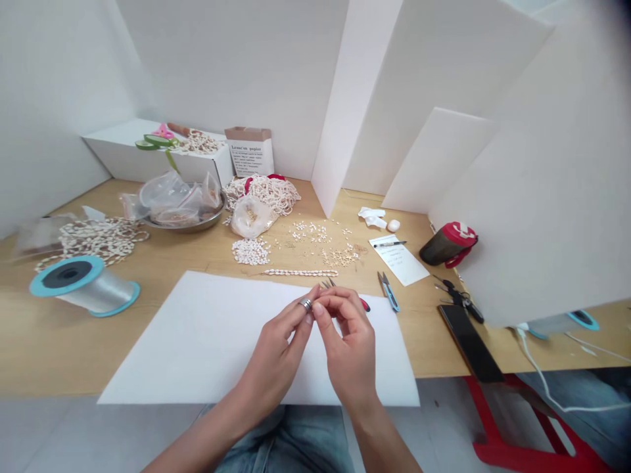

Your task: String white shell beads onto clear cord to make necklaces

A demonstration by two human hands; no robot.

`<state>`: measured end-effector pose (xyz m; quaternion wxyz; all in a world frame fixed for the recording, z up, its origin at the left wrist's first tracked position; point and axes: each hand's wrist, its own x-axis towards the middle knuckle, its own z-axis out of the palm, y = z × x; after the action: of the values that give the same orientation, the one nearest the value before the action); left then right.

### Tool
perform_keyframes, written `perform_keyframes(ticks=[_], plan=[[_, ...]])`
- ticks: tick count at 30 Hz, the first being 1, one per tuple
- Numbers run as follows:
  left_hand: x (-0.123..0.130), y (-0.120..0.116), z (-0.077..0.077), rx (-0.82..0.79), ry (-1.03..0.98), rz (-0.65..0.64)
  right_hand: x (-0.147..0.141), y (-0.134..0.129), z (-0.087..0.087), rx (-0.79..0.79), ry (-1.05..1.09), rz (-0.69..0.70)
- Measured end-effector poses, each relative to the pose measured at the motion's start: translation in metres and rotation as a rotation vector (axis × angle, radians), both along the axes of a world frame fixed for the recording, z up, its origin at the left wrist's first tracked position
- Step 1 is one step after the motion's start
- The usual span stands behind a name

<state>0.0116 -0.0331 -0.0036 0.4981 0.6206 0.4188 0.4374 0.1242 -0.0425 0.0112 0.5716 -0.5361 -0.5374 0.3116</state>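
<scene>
My left hand point(273, 345), with a silver ring point(306, 304) on one finger, and my right hand point(348, 341) meet above a white sheet point(207, 341). Small metal tool tips point(327, 284) stick out past my fingers, and a red handle point(363, 304) shows beyond my right hand. My right fingers curl around this tool. My left fingertips press against it, and anything pinched there is hidden. Just ahead lies a strand of shell beads point(300, 272). Blue-handled thread snips point(389, 292) rest to the right.
Loose white shell beads point(250, 251) and gold-coloured bits are scattered on the wooden table point(44, 348). A clear thread spool point(83, 286), steel bowl point(185, 223), tangled bead strands point(261, 194), written note point(399, 259), black phone point(468, 341) and white partition boards point(355, 98) surround me.
</scene>
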Motion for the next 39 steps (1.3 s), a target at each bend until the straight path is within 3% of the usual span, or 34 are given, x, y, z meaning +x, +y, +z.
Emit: perform_keyframes(ticks=[4,7,13,17,21,25,29,33,39], plan=[[-0.001,-0.001,0.002,0.027,0.033,-0.009,-0.002,-0.003,0.0,0.017,-0.022,-0.054],[-0.001,-0.001,0.0,0.003,-0.004,0.003,-0.002,-0.002,-0.002,-0.037,0.061,-0.013],[-0.004,-0.001,0.0,-0.147,-0.176,0.151,-0.002,0.001,-0.006,-0.108,0.129,-0.029],[-0.005,0.0,0.004,-0.266,-0.276,0.179,-0.005,0.001,-0.009,-0.013,-0.083,-0.094],[-0.007,0.005,0.003,-0.358,-0.337,0.138,-0.006,0.002,-0.018,0.244,-0.411,-0.175],[-0.011,0.008,0.002,-0.352,-0.34,0.123,-0.002,0.004,-0.024,0.39,-0.677,-0.186],[-0.015,0.006,0.004,-0.298,-0.307,0.141,0.0,0.004,-0.02,0.408,-0.81,-0.165],[-0.017,0.004,0.002,-0.244,-0.259,0.159,0.0,0.003,-0.016,0.374,-0.764,-0.13],[-0.019,0.001,-0.005,-0.08,-0.099,0.121,-0.006,-0.001,-0.008,0.175,-0.401,-0.083]])
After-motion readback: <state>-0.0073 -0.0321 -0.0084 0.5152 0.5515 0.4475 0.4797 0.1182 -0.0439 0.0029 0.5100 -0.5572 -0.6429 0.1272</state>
